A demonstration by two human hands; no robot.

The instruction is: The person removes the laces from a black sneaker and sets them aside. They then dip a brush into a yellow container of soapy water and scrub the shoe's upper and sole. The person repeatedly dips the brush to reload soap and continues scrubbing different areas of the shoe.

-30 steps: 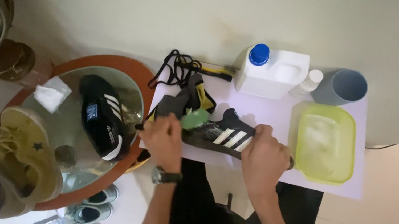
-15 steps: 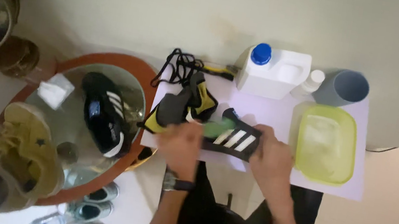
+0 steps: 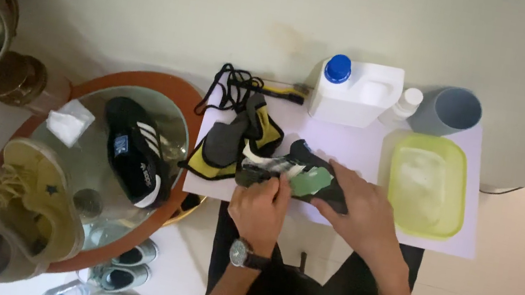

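The right hand point(image 3: 358, 210) covers the black shoe's point(image 3: 307, 158) toe; the green thing point(image 3: 310, 180) there is perhaps a cloth.

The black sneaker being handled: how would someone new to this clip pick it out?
Find the white sheet against the wall. The black sneaker lies at its front edge, between the left hand and right hand. Unlike the matching shoe on the round glass table, it has a green cloth on it.

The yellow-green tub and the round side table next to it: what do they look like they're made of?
The yellow-green tub looks like translucent plastic: light passes through its walls and the pale contents show through, with soft rounded corners. The round side table seems to have a glass or mirrored top in an orange-brown rim, perhaps wood or painted metal; the top reflects the black sneaker lying on it.
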